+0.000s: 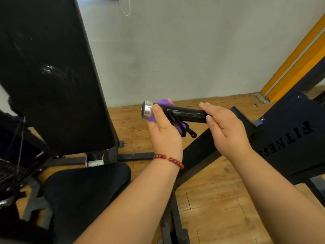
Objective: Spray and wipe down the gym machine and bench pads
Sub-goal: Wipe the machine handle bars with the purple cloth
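The task's thing at this moment is a black, round machine handle with a shiny chrome end cap [182, 113]. It stands out in the air above the wooden floor [219, 199], to the right of the tall black upright back pad [52, 76] and beyond the black seat pad [84, 187].

The left hand [163, 127], with a bracelet of red beads [168, 160] on the wrist, grasps a soft purple cloth [163, 103]. It presses the cloth round the handle just behind the cap, with the thumb on top. The right hand [226, 127] is released: its fingers [204, 105] are straight and lie flat against the far end of the handle.

I judge the handle to be stiff and fixed to the machine, so it will not give way under pressure. Its surface looks glossy, perhaps wet, so a bare hand may slip on it. The cloth is light and limp and will follow the round shape. A good hold is to wrap the cloth fully round the bar and slide it along the length, while the other hand steadies the far end.
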